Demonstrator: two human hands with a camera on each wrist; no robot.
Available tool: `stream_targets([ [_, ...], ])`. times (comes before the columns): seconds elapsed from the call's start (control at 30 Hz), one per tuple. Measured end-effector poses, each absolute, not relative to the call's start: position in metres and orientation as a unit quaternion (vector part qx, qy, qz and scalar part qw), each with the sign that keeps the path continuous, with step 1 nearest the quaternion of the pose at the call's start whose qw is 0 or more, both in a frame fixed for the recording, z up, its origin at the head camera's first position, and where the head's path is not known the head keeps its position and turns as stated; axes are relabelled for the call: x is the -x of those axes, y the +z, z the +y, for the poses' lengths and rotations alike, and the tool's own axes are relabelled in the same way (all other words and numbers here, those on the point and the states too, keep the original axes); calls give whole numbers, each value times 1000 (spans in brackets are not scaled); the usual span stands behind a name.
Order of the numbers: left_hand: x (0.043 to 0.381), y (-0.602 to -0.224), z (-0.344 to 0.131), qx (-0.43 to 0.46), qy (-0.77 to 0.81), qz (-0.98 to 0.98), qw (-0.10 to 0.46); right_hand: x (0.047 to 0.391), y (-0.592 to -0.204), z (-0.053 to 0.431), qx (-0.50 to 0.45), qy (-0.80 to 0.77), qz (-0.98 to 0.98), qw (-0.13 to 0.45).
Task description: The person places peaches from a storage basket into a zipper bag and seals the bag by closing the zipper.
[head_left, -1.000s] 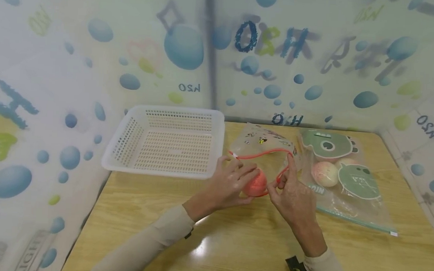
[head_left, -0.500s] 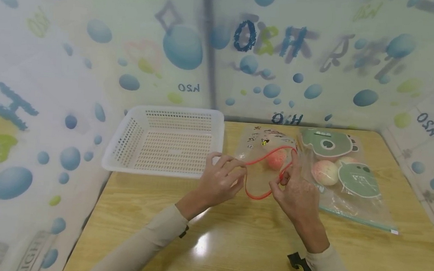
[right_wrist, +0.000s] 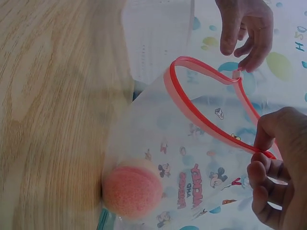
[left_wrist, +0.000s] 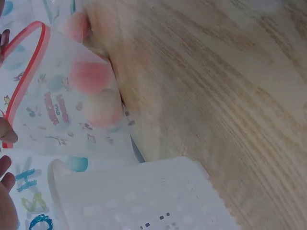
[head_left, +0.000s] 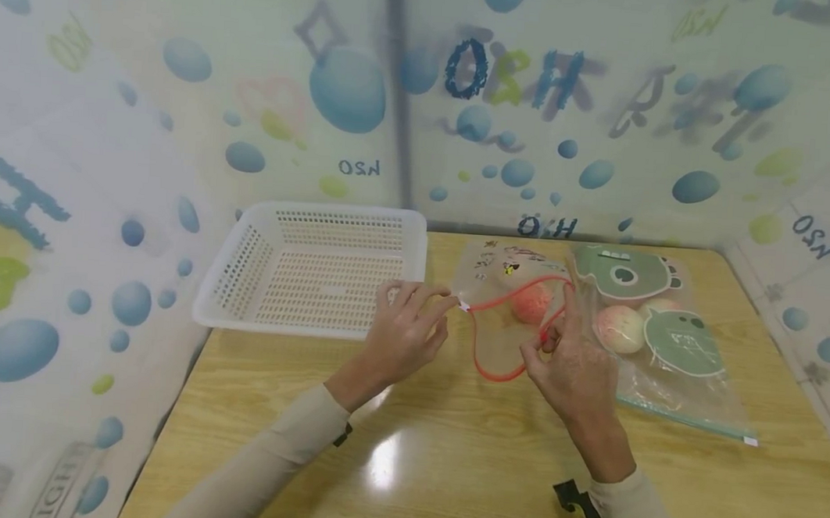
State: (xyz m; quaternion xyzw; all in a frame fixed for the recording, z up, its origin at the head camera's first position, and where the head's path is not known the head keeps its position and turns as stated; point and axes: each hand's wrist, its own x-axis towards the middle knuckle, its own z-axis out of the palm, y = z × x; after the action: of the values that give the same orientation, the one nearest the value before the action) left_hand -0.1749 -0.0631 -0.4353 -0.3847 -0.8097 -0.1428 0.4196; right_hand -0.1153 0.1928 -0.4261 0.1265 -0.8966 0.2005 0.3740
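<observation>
A clear zip bag [head_left: 498, 345] with a red-edged mouth and printed cartoon figures stands on the table, its mouth spread into a loop. My right hand [head_left: 578, 377] pinches the red rim between thumb and index finger, plain in the right wrist view. At the rim's left end, a fingertip of my left hand [head_left: 404, 329] touches the white slider [right_wrist: 237, 74]; the thumb stays apart. A pink, peach-like ball [head_left: 531, 303] lies inside the bag, and in the left wrist view a paler ball [left_wrist: 103, 109] shows beside it.
Left of the bag stands a white perforated basket [head_left: 312, 333], partly behind my left hand. On the right lies a second zip bag [head_left: 689, 406] with green monster prints and peach-like balls inside. A patterned curtain [head_left: 606, 105] rises behind the wooden table [head_left: 446, 464].
A second ago my left hand held the pink ball at the bag's mouth; the ball now lies inside. That hand has moved left to the slider. My right hand keeps its pinch.
</observation>
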Motion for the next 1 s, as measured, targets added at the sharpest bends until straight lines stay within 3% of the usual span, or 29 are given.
stream_targets([
  [0.33,184,-430,-60,385,-130,-821,402,113,-423,195,-111,201,-910,346],
  [0.63,190,-422,-67,371,-152,-803,441,113,-423,203,-92,187,-891,404],
  [1.0,192,-416,-74,359,-161,-804,446,111,-417,215,-45,200,-890,408],
])
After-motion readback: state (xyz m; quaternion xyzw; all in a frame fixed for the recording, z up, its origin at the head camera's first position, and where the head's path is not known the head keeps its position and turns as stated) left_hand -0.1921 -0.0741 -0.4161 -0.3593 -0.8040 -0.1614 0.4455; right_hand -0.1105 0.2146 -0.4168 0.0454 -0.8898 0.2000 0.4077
